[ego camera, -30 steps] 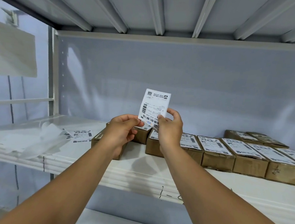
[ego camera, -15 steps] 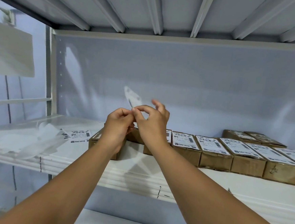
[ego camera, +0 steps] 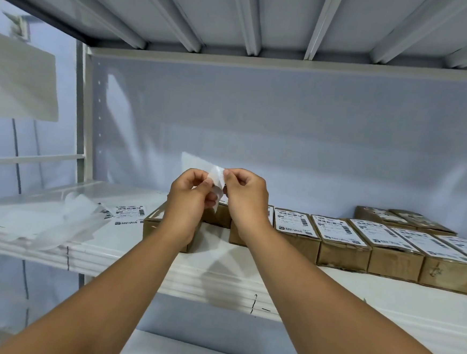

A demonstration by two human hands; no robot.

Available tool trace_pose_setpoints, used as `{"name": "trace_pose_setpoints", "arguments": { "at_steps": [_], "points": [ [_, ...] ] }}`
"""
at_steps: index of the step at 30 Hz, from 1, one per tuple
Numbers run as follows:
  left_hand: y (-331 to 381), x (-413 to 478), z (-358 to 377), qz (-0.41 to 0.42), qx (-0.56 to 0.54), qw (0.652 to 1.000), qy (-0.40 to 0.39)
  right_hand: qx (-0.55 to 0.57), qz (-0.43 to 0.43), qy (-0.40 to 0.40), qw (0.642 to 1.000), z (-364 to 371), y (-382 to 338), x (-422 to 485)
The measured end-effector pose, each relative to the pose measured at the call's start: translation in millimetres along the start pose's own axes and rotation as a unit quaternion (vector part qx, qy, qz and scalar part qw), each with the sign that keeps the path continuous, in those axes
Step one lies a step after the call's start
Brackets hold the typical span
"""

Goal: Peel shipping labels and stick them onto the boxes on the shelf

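Two bare hands meet in front of a white shelf [ego camera: 219, 276], the left hand [ego camera: 187, 201] and right hand [ego camera: 246, 197] each pinching one pale, half-translucent shipping label [ego camera: 217, 175] between thumb and forefinger. The grip is closed on both sides, fingertips almost touching. The sheet fans up and to the left from the pinch, held clear above the shelf. Whether label and backing are parted cannot be told from here.

Directly beneath the left hand, near the front edge, sits a brown box [ego camera: 153, 227] whose top looks bare. Its long axis runs from the front edge toward the back wall. The box lies just below and a little left of the label, so the left hand is the nearer one. By my reckoning the label would have to be turned lengthwise to match it before going down.

To the right, a row of labelled boxes [ego camera: 342, 235] stretches toward the shelf's right end. Toward the left end lie crumpled backing sheets [ego camera: 64, 219] and a few loose labels [ego camera: 129, 213].
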State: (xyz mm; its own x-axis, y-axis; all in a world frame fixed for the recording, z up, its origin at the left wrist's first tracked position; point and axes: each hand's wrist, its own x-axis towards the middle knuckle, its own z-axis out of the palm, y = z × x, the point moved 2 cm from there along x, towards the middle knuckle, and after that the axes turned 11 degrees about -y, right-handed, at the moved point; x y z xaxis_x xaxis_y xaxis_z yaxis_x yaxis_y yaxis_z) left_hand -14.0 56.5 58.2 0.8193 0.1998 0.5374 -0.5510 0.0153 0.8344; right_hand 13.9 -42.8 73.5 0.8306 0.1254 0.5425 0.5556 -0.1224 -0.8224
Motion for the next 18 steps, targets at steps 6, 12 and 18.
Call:
{"name": "trace_pose_setpoints", "arguments": {
  "at_steps": [6, 12, 18],
  "points": [
    [-3.2, -0.8, -9.8, -0.092, -0.349, 0.932, 0.041, 0.099, 0.07, 0.079, 0.989, -5.1, 9.9, 5.9],
    [-6.2, 1.4, -28.0, -0.112, -0.361, 0.924, 0.06, 0.091, 0.091, 0.097, 0.987, -14.8, 14.8, 9.8],
    [-2.9, 3.5, -49.6, -0.136, -0.333, 0.927, 0.109, 0.091, 0.125, 0.12, 0.981, -25.7, 17.4, 14.9]
  ]
}}
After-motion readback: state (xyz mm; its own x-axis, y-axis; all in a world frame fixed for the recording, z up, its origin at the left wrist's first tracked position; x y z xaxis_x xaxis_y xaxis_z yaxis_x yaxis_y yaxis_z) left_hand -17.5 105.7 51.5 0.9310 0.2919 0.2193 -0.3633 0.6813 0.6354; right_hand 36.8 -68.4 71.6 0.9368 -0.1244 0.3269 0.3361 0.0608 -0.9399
